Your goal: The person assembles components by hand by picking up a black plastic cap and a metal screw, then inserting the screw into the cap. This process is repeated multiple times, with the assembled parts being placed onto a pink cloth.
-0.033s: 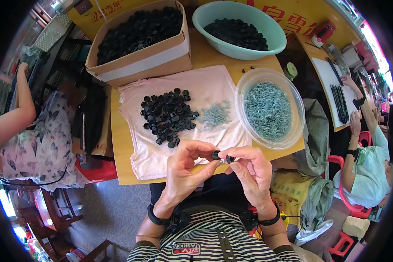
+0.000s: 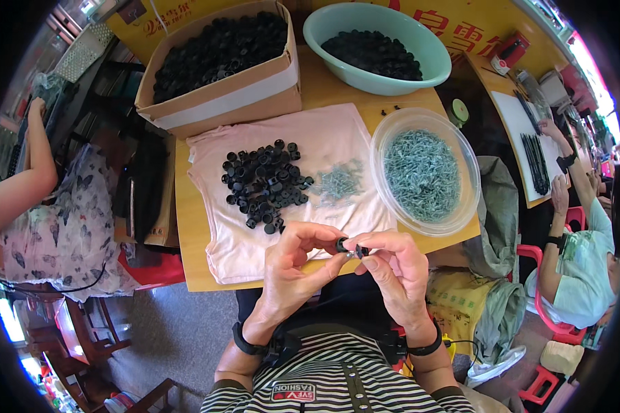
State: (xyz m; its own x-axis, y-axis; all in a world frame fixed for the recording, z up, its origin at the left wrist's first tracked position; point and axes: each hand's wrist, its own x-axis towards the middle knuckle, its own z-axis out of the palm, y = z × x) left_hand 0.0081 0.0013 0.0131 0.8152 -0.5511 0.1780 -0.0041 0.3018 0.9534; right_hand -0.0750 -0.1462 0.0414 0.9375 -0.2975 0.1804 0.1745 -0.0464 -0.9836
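Close together over the table's near edge, my two hands work at small parts. The fingertips of my left hand point(image 2: 295, 258) pinch a small black plastic cap point(image 2: 342, 244). Between thumb and forefinger, my right hand point(image 2: 397, 265) grips a small black piece point(image 2: 362, 252). A shiny metal bit point(image 2: 352, 254), perhaps a screw, shows between the two; fingers hide much of it. Beyond my hands, a pile of black plastic caps point(image 2: 265, 182) and a small heap of silvery screws point(image 2: 340, 181) lie on a pale pink cloth point(image 2: 238, 265).
A cardboard box point(image 2: 234, 94) and a mint-green basin point(image 2: 375, 81), both holding black parts, stand at the back. A clear round tub point(image 2: 474, 186) of screws is at right. Other people point(image 2: 582, 275) sit at the right and a person's arm point(image 2: 38, 158) shows at left.
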